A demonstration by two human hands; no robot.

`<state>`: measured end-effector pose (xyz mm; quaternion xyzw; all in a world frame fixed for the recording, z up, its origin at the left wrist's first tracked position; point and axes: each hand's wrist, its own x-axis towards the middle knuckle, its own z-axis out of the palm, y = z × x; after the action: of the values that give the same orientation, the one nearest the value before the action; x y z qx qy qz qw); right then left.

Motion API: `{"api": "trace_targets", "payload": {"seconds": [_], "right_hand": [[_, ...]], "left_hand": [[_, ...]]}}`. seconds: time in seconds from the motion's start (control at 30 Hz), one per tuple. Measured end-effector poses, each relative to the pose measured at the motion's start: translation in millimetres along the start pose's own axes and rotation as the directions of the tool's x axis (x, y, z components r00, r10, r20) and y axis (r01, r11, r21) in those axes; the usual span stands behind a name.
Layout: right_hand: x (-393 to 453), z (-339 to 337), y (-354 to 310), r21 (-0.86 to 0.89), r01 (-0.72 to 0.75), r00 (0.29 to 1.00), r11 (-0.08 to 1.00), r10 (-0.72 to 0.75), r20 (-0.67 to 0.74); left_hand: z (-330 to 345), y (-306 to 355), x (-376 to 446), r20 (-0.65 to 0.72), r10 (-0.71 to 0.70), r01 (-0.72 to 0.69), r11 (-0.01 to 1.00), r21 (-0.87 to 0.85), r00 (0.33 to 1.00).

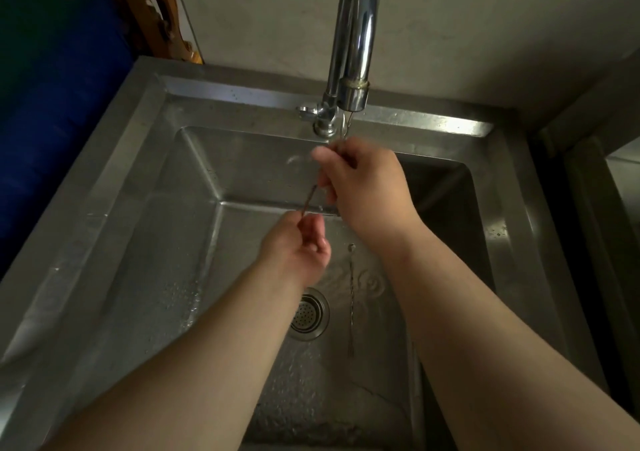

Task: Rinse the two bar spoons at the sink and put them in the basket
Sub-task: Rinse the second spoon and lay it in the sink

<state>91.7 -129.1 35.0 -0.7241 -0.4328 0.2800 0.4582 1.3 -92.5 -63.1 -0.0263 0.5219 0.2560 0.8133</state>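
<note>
Head view: you are rinsing one bar spoon [309, 198] under the faucet [351, 95].
Both hands are pinching it, left hand [298, 248] low, right hand [360, 180] high; keep sliding fingers [323, 154] along the wet stem. The second spoon [351, 298] is lying in the sink [156, 180].

brushed steel sink [114, 187] w/ wet sheen, glossy chrome faucet [356, 34], twisted metal bar spoon [351, 305], carved varnished wood [156, 10]

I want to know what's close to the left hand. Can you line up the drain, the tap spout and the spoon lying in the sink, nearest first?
From the left hand, in the head view:
1. Spoon lying in the sink: just to its right, on the wet sink floor.
2. Drain: just below the hand in the picture. Too close to the spoon to rank surely.
3. Tap spout: far up, past the right hand.
</note>
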Motion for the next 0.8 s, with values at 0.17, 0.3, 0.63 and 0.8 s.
{"api": "trace_targets", "payload": {"seconds": [0.17,0.3,0.63,0.8], "right_hand": [[-0.2,7.0,-6.5,0.019,0.032,0.999,0.999,-0.031,-0.031],[2.0,3.5,-10.5,0.046,0.067,0.997,0.997,-0.064,-0.047],[-15.1,-13.9,0.3,0.105,0.092,0.983,0.99,-0.073,-0.169],[-41.1,-20.5,33.1,0.151,-0.061,0.966,0.987,0.097,-0.24]], "left_hand": [[9.0,-17.8,-0.4,0.073,-0.108,0.112,0.993,-0.049,0.991],[13.3,-23.4,0.6,0.103,-0.121,0.13,0.988,-0.081,0.987],[22.6,-6.0,4.2,0.18,-0.008,0.059,0.959,-0.276,0.984],[33.2,-0.6,-17.1,0.417,0.118,-0.069,0.989,-0.132,0.901]]}}
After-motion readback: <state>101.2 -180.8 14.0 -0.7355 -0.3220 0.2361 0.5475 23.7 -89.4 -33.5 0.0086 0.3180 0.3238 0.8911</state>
